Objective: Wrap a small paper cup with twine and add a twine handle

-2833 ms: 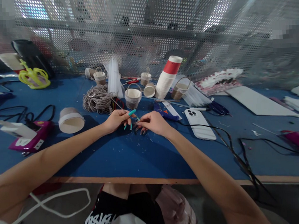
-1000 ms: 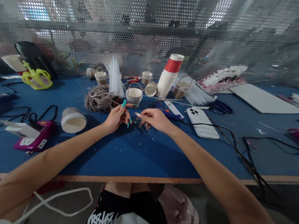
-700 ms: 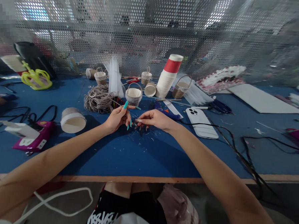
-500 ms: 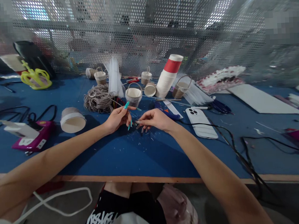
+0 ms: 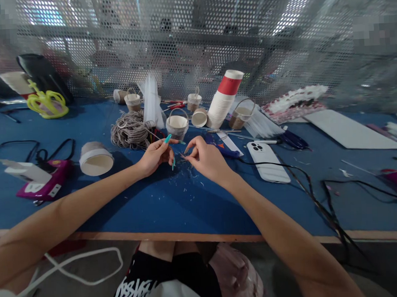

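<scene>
My left hand [image 5: 156, 156], with long turquoise nails, is held above the blue table in front of a coil of grey-brown twine [image 5: 129, 131]. Its fingers are curled together, and whatever they hold is too small to make out. Facing it, my right hand [image 5: 207, 160] brings thumb and forefinger close together in a pinch. Any thin thing between those tips cannot be made out. Just behind both hands stands a small paper-cup bucket [image 5: 177, 126] with a looped handle. White and light scraps [image 5: 187, 182] lie on the table beneath the hands.
A larger cup [image 5: 96, 159] lies tipped at left, near a purple power strip [image 5: 45, 181]. A leaning cup stack [image 5: 223, 100] rises behind, beside another small bucket [image 5: 241, 114]. A blue glue gun [image 5: 223, 148], a white phone [image 5: 268, 161] and black cables [image 5: 316, 197] lie at right.
My right hand has lifted slightly, and its thumb and forefinger now point left, with the other fingers tucked back. My left hand stays almost in place.
</scene>
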{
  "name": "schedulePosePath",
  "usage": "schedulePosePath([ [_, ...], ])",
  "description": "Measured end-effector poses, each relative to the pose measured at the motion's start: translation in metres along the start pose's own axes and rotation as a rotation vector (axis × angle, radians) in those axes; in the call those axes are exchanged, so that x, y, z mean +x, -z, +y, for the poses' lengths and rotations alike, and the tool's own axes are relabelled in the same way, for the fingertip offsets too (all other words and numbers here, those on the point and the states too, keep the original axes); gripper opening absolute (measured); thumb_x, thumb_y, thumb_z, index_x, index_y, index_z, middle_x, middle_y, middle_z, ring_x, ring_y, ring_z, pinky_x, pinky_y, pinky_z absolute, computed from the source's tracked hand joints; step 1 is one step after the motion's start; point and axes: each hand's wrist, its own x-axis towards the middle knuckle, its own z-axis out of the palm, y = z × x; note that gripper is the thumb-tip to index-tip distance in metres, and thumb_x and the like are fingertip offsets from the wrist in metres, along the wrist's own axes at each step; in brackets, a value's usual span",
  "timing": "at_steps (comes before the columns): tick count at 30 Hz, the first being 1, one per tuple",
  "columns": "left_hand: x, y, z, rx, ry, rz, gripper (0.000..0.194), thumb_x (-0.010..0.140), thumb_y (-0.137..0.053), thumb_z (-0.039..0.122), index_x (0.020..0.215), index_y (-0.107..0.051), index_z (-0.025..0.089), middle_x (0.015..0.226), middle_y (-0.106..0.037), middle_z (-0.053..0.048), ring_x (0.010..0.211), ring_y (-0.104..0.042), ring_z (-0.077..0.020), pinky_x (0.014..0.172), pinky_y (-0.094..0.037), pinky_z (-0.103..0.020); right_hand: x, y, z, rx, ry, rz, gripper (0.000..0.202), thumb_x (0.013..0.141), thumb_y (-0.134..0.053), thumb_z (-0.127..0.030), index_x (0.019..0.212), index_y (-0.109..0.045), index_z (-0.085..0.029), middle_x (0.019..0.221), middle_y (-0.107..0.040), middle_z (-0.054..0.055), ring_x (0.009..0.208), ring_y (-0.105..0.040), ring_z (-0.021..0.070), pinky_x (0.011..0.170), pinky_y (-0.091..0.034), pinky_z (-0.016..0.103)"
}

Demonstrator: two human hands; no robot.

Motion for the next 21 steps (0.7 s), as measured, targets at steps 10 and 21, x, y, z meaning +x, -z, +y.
schedulePosePath([
  [10, 0.001, 0.002, -0.002, -0.012, -0.024, 0.003, 0.025, 0.094, -0.04, 0.025, 0.104, -0.056, 0.009, 0.051, -0.057, 0.003, 0.04, -0.053, -0.0093, 0.045, -0.046, -0.021, 0.007, -0.001, 0.008, 0.427, -0.218, -0.106, 0.027, 0.078, -0.065, -0.031, 0.086, -0.041, -0.019, 0.072, -0.063, 0.002, 0.05, -0.055, 0.0095, 0.049, -0.043, 0.024],
  [21, -0.001, 0.002, -0.004, 0.004, -0.035, -0.117, 0.028, 0.09, -0.049, 0.031, 0.105, -0.056, 0.008, 0.052, -0.06, 0.001, 0.043, -0.055, -0.0101, 0.049, -0.047, -0.021, 0.012, 0.004, 0.021, 0.715, -0.324, -0.426, 0.022, 0.063, -0.078, -0.029, 0.066, -0.065, -0.011, 0.062, -0.069, 0.005, 0.047, -0.06, 0.0092, 0.047, -0.047, 0.021],
])
